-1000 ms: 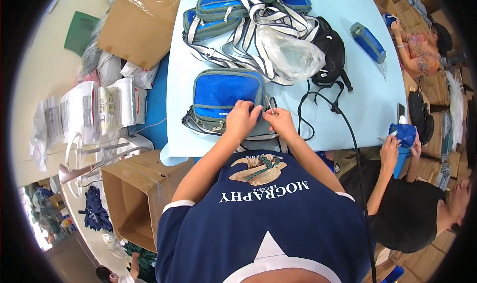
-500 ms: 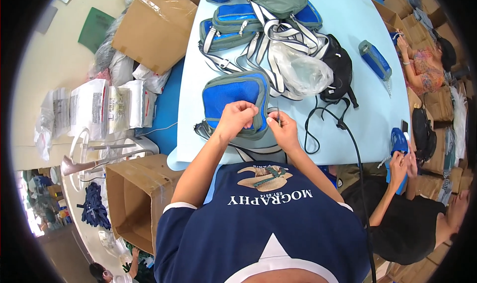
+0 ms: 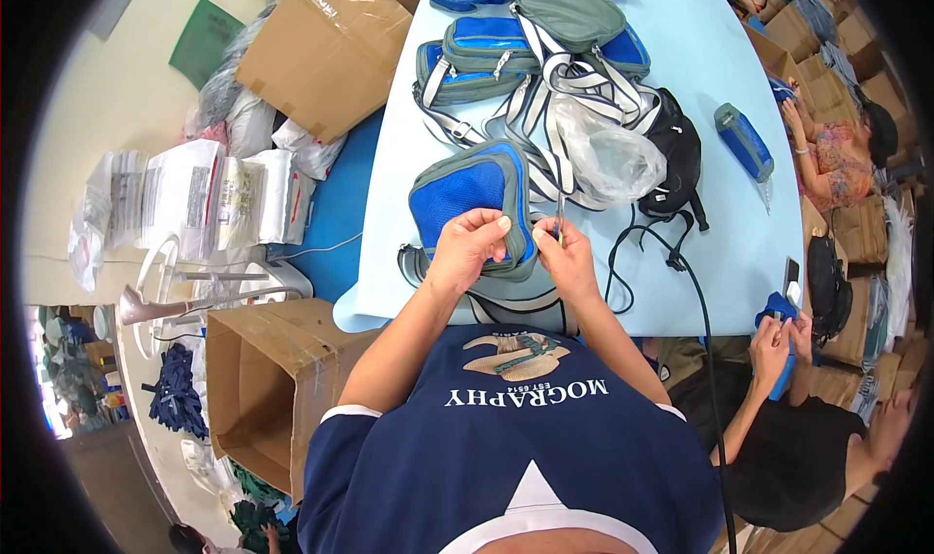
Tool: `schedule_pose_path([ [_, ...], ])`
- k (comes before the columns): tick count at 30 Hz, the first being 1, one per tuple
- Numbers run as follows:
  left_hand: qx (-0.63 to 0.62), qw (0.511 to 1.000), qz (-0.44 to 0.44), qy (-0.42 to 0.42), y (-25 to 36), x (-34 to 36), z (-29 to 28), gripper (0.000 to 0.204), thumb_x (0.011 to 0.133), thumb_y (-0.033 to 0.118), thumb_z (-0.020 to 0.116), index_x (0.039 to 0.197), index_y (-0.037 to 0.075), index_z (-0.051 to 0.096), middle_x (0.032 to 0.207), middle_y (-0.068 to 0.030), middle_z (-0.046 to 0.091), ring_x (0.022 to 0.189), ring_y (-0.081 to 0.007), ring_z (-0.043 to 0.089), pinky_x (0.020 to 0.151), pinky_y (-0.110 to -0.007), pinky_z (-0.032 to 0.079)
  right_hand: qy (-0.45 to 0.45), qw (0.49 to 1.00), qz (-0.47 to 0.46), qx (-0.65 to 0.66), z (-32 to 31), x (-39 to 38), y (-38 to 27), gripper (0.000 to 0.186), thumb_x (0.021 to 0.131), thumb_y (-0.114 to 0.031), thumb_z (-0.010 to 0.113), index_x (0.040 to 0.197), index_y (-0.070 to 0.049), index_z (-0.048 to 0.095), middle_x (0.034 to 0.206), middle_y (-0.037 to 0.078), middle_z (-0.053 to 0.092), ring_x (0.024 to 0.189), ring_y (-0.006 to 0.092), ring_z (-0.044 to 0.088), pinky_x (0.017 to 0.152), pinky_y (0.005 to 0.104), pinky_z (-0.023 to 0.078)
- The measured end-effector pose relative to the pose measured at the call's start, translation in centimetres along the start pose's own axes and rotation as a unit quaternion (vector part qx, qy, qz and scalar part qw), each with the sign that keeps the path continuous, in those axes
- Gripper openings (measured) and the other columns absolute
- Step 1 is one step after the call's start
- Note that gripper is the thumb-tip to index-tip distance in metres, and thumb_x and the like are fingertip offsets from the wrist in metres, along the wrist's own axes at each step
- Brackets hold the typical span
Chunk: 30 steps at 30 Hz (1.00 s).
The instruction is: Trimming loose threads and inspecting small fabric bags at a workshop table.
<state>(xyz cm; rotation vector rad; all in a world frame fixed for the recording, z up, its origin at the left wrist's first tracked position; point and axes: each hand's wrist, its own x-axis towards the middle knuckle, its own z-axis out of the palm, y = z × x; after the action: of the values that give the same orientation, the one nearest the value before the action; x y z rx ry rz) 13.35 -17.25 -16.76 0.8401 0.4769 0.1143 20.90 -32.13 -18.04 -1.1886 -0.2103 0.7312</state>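
A blue mesh bag with grey-green trim (image 3: pixel 455 192) lies on the pale blue table in front of me. Over its near right corner, my left hand (image 3: pixel 471 248) is closed in a pinch; whatever sits between thumb and fingertip is too small to make out. My right hand (image 3: pixel 568 262), just right of the bag, grips a small pair of metal snips (image 3: pixel 559 221) with the blades pointing away from me. The hands are close together but apart. A black-and-white striped strap (image 3: pixel 506 310) runs from the bag along the table's near edge.
Blue and grey bags (image 3: pixel 491 48), striped straps, a clear plastic bag (image 3: pixel 613 155) and a black pouch (image 3: pixel 678 155) crowd the table beyond. A black cord (image 3: pixel 693 282) hangs over the near edge. Cardboard boxes (image 3: pixel 316 53) stand left; co-workers (image 3: pixel 778 345) handle blue items at right.
The whole view has shifted slightly to the right. My hands have come a little nearer to me, and the snips' blades now show more clearly. The bag is slightly turned.
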Motion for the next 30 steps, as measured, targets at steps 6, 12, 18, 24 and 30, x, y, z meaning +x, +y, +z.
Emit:
schedule_pose_path([
  [6, 0.037, 0.998, 0.033, 0.033, -0.8, -0.1, 0.6, 0.018, 0.079, 0.009, 0.066, 0.090, -0.003, 0.059, 0.072, -0.0051, 0.061, 0.057, -0.0106, 0.057, 0.054, -0.022, 0.048, 0.053, 0.931, -0.147, -0.330, -0.7, 0.0, -1.1, 0.016, 0.084, -0.014, 0.057, 0.094, -0.001, 0.058, 0.068, -0.002, 0.052, 0.058, 0.0068, 0.047, 0.051, 0.0215, 0.038],
  [12, 0.081, 0.995, 0.040, 0.045, -1.0, 0.0, 1.2, 0.015, 0.079, 0.006, 0.064, 0.090, -0.004, 0.058, 0.073, -0.0059, 0.061, 0.056, -0.0103, 0.058, 0.053, -0.022, 0.048, 0.042, 0.819, -0.220, -0.529, -0.6, -2.3, -4.9, 0.029, 0.077, -0.018, 0.064, 0.099, 0.000, 0.057, 0.084, 0.011, 0.058, 0.069, 0.0269, 0.058, 0.061, 0.0326, 0.046],
  [18, 0.127, 0.989, 0.049, 0.050, -1.4, 0.2, 1.6, 0.015, 0.078, 0.004, 0.063, 0.089, -0.005, 0.058, 0.071, -0.0060, 0.061, 0.056, -0.0092, 0.057, 0.052, -0.020, 0.047, 0.003, 0.680, -0.344, -0.647, -1.2, -1.8, -5.4, 0.030, 0.075, -0.018, 0.065, 0.101, -0.005, 0.059, 0.073, 0.008, 0.054, 0.066, 0.0247, 0.055, 0.055, 0.0346, 0.044],
  [24, 0.125, 0.989, 0.058, 0.060, -1.6, 0.1, 1.7, 0.014, 0.077, 0.003, 0.063, 0.088, -0.005, 0.058, 0.071, -0.0058, 0.061, 0.054, -0.0089, 0.056, 0.052, -0.020, 0.046, -0.017, 0.662, -0.340, -0.668, -1.1, -1.7, -5.7, 0.029, 0.074, -0.018, 0.065, 0.099, -0.005, 0.059, 0.074, 0.007, 0.055, 0.066, 0.0241, 0.055, 0.056, 0.0349, 0.044],
  [30, 0.132, 0.988, 0.051, 0.058, -1.7, 0.1, 1.7, 0.014, 0.078, 0.003, 0.063, 0.088, -0.004, 0.058, 0.070, -0.0057, 0.061, 0.054, -0.0086, 0.056, 0.052, -0.020, 0.046, -0.033, 0.649, -0.325, -0.687, -1.2, -1.7, -6.4, 0.028, 0.074, -0.019, 0.064, 0.097, -0.004, 0.059, 0.076, 0.006, 0.056, 0.066, 0.0234, 0.055, 0.056, 0.0356, 0.044],
])
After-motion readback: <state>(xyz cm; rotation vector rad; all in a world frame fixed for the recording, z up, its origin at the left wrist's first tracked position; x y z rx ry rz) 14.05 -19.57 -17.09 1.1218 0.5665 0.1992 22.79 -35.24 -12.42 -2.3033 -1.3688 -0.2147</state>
